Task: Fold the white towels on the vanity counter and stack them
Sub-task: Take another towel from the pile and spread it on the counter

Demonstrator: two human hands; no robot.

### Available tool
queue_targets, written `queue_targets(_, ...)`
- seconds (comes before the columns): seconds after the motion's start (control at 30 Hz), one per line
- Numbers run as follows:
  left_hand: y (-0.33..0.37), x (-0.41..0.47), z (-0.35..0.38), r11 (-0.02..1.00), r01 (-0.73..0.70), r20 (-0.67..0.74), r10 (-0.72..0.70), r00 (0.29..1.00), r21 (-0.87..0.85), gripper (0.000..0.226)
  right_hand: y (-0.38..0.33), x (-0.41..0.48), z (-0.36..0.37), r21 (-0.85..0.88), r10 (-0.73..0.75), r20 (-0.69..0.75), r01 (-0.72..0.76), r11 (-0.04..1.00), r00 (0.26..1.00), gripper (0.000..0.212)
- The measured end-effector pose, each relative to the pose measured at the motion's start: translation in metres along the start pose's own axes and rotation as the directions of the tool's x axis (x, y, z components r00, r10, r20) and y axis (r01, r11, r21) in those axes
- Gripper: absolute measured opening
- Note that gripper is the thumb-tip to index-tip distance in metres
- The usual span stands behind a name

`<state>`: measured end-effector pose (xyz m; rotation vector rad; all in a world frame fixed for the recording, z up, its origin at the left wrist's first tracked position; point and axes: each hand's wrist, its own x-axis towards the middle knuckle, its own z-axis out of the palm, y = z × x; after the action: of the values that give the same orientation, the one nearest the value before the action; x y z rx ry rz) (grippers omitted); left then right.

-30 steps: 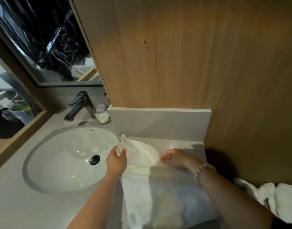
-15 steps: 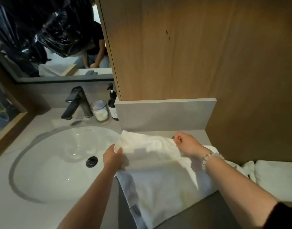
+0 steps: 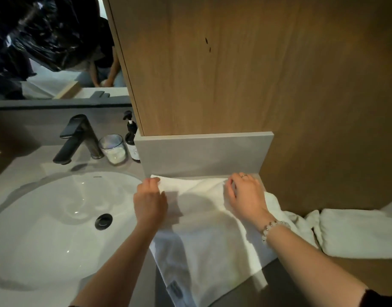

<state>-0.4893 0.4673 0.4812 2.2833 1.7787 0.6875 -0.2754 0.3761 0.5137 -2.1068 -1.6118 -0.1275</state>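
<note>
A white towel (image 3: 203,244) lies spread over the grey vanity counter (image 3: 144,284) to the right of the sink, its near end hanging over the front edge. My left hand (image 3: 149,201) pinches the towel's far left corner close to the grey backsplash. My right hand (image 3: 246,194), with a ring and a bead bracelet, grips the far right corner with curled fingers. A second white towel (image 3: 356,233) lies folded to the right, with rumpled white cloth between it and the spread towel.
A white sink basin (image 3: 57,229) with a black drain fills the left. Behind it stand a black faucet (image 3: 77,138), a glass jar (image 3: 114,149) and a dark pump bottle (image 3: 131,138). Wooden panels (image 3: 235,69) rise behind and to the right. A mirror hangs at the upper left.
Both hands have carried the towel's far edge away from me and apart, down to the counter by the backsplash. The towel lies wider and flatter than before.
</note>
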Motion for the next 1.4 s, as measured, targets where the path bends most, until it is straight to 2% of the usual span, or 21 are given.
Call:
queue_targets(0.07,0.030,0.004,0.004,0.977,-0.181,0.099,0.192,0.976,-0.112,0.024,-0.001,-0.020,-0.002,0.078,0.014,0.085,-0.021,0.997,0.996,0.026)
queue_targets(0.1,0.045,0.005,0.008,0.953,-0.244,0.190,0.277,0.942,-0.182,0.023,0.003,-0.033,0.000,0.091,0.001,0.093,-0.009,0.996,0.996,0.027)
queue_targets(0.17,0.069,0.005,0.020,0.914,-0.281,0.337,0.373,0.865,-0.292,0.028,0.016,-0.064,0.008,0.115,-0.024,0.110,0.011,0.993,0.994,0.030)
queue_targets(0.23,0.087,0.006,0.031,0.934,-0.221,0.445,0.331,0.832,-0.281,0.037,0.031,-0.088,0.017,0.096,-0.018,0.156,0.003,0.995,0.988,0.048)
queue_targets(0.3,0.099,0.007,0.040,0.964,-0.163,0.471,0.247,0.847,-0.212,0.043,0.036,-0.097,0.024,0.053,-0.037,0.193,0.027,0.998,0.980,0.055)
queue_targets(0.4,0.117,0.010,0.043,0.987,-0.140,0.456,0.159,0.876,-0.076,0.032,0.034,-0.087,0.021,0.140,-0.074,0.170,0.050,0.989,0.983,0.034)
queue_targets(0.53,0.128,0.015,0.046,0.987,-0.149,0.452,0.110,0.885,0.052,0.033,0.034,-0.095,0.016,0.173,-0.012,0.118,-0.009,0.985,0.993,0.013)
queue_targets(0.67,0.133,0.025,0.049,0.987,-0.137,0.384,0.093,0.918,0.087,0.034,0.032,-0.122,0.002,0.250,-0.030,0.142,-0.006,0.968,0.989,0.034)
queue_targets(0.8,0.136,0.032,0.055,0.979,-0.162,0.356,0.108,0.928,0.125,0.033,0.028,-0.144,-0.002,0.223,-0.049,0.154,0.014,0.975,0.987,0.045)
queue_targets(0.9,0.140,0.028,0.056,0.984,-0.120,0.365,0.063,0.929,0.135,0.029,0.014,-0.141,-0.009,0.222,-0.064,0.259,0.006,0.975,0.964,0.044)
queue_targets(1.0,0.141,0.024,0.057,0.983,-0.111,0.377,0.048,0.925,0.147,0.025,0.010,-0.130,-0.016,0.261,-0.070,0.512,-0.078,0.962,0.856,0.042)
queue_targets(1.07,0.140,0.024,0.056,0.986,-0.096,0.408,0.033,0.912,0.134,0.022,0.013,-0.116,-0.024,0.332,-0.091,0.579,-0.132,0.934,0.810,0.041)
queue_targets(1.1,0.139,0.024,0.055,0.989,-0.083,0.423,0.023,0.906,0.124,0.020,0.017,-0.104,-0.028,0.385,-0.046,0.575,-0.221,0.896,0.817,0.040)
queue_targets(1.13,0.139,0.025,0.053,0.991,-0.069,0.434,0.012,0.901,0.115,0.021,0.027,-0.090,-0.030,0.430,0.049,0.515,-0.307,0.849,0.856,0.040)
queue_targets(1.17,0.139,0.025,0.051,0.992,-0.062,0.436,0.007,0.900,0.112,0.024,0.041,-0.070,-0.030,0.460,0.209,0.376,-0.378,0.804,0.903,0.037)
queue_targets(1.2,0.140,0.025,0.050,0.991,-0.060,0.432,0.003,0.902,0.118,0.030,0.056,-0.051,-0.028,0.459,0.367,0.191,-0.413,0.787,0.911,0.036)
queue_targets(1.23,0.141,0.025,0.050,0.991,-0.052,0.424,-0.007,0.906,0.127,0.038,0.071,-0.032,-0.027,0.433,0.468,0.072,-0.450,0.781,0.881,0.038)
queue_targets(1.27,0.142,0.024,0.051,0.991,-0.030,0.423,-0.028,0.906,0.130,0.044,0.085,-0.015,-0.025,0.401,0.523,0.062,-0.501,0.767,0.850,0.040)
queue_targets(1.3,0.143,0.021,0.053,0.991,-0.007,0.429,-0.052,0.902,0.133,0.046,0.098,-0.001,-0.022,0.355,0.543,0.159,-0.561,0.747,0.824,0.036)
queue_targets(1.33,0.144,0.017,0.055,0.991,0.009,0.438,-0.068,0.896,0.136,0.047,0.107,0.006,-0.015,0.249,0.513,0.290,-0.582,0.775,0.808,0.031)
queue_targets(1.4,0.141,0.006,0.060,0.992,0.013,0.435,-0.068,0.898,0.128,0.047,0.116,0.007,-0.001,0.096,0.412,0.425,-0.493,0.865,0.806,0.030)
